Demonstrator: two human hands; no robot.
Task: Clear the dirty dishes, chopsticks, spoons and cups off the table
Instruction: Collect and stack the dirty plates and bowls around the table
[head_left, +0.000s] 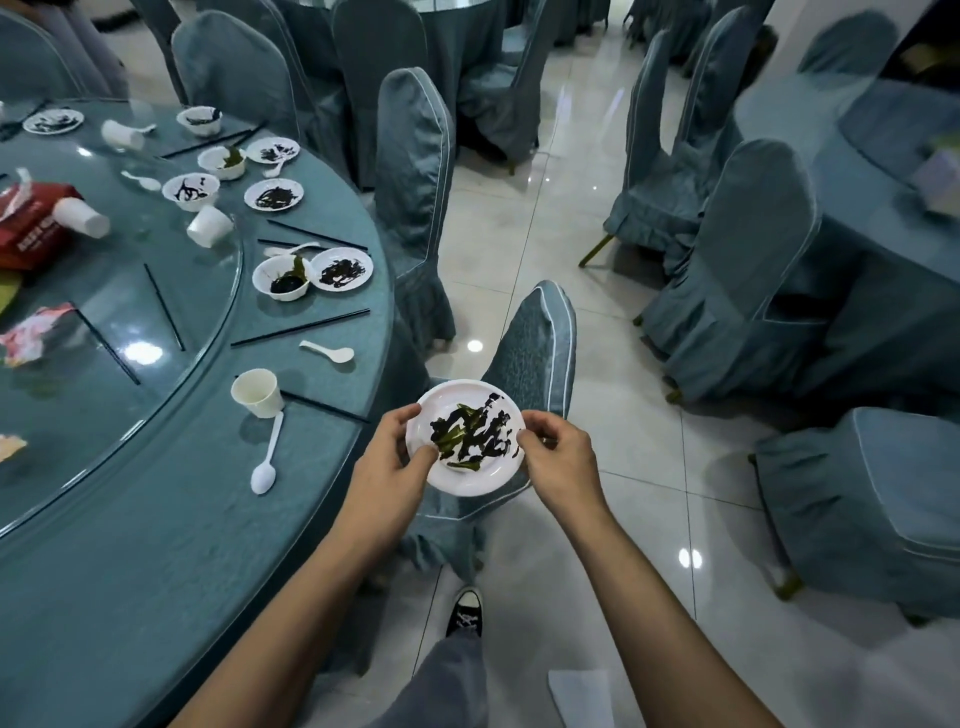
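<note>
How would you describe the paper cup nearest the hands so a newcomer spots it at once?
Start at the near edge of the round blue table. Beside the long white spoon stands a white paper cup. The other cups lie tipped over; this one is upright.

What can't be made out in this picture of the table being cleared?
Head view only:
1. Fingers under the plate: hidden by it; the left hand and right hand hold its rim.
2. Red packet: cut by the left edge, print too small to read.
3. Pale object at far right: blurred near the frame edge.
</note>
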